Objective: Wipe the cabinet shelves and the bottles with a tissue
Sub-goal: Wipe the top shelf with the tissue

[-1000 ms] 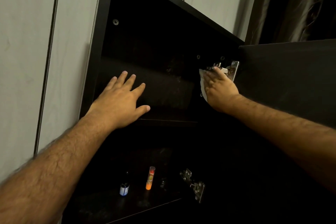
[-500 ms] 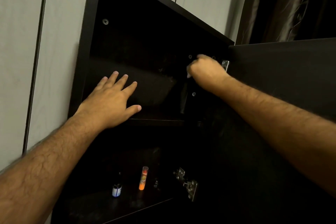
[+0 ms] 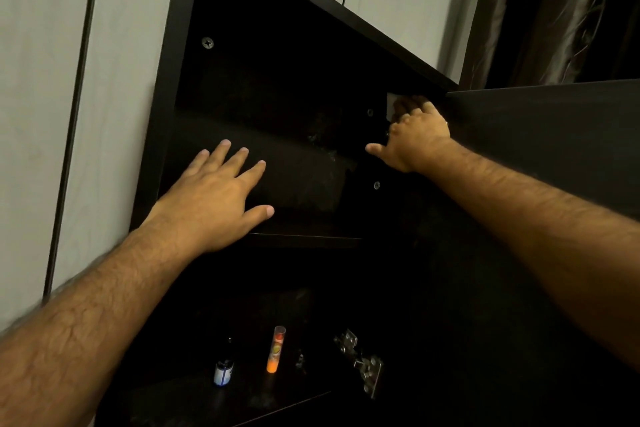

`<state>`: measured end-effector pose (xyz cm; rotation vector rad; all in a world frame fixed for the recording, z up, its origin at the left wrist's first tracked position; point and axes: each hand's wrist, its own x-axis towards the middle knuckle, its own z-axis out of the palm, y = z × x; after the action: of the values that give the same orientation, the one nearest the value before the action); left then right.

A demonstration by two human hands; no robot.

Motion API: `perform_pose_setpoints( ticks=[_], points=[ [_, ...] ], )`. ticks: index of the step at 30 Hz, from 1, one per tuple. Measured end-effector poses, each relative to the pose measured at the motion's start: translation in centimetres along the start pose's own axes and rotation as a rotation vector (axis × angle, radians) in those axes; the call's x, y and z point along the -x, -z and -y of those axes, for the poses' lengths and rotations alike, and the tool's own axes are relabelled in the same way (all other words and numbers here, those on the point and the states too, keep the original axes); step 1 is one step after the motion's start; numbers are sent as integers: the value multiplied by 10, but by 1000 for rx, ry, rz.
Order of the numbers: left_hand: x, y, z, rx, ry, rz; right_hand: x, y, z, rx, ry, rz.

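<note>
Here, the right hand (image 3: 414, 135) holds a tissue (image 3: 392, 107) high on the right cabinet wall, while both bottles, the small dark bottle (image 3: 223, 371) and the orange tube (image 3: 276, 349), stand far below, nearer the flat, spread left hand (image 3: 211, 199).

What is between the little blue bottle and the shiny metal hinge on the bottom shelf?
In the head view, an orange tube stands between the blue bottle and the hinge. A tiny dark thing sits beside the tube, too dim to identify.
</note>
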<state>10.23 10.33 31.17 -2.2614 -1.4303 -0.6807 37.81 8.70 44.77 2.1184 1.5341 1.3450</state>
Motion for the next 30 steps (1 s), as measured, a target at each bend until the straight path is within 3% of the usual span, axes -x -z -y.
perform_pose_setpoints(
  ticks=[6, 15, 23, 30],
  points=[
    [1, -2, 0, 19, -5, -21, -12, 5, 19, -25, 28, 45],
    [-2, -1, 0, 25, -5, 17, -19, -6, 47, 142, 32, -127],
    [-2, -2, 1, 32, -2, 12, -15, -14, 36, -28, 159, -260],
    [-2, -3, 1, 35, -5, -5, -17, -19, 51, 15, 303, -147]
  ],
)
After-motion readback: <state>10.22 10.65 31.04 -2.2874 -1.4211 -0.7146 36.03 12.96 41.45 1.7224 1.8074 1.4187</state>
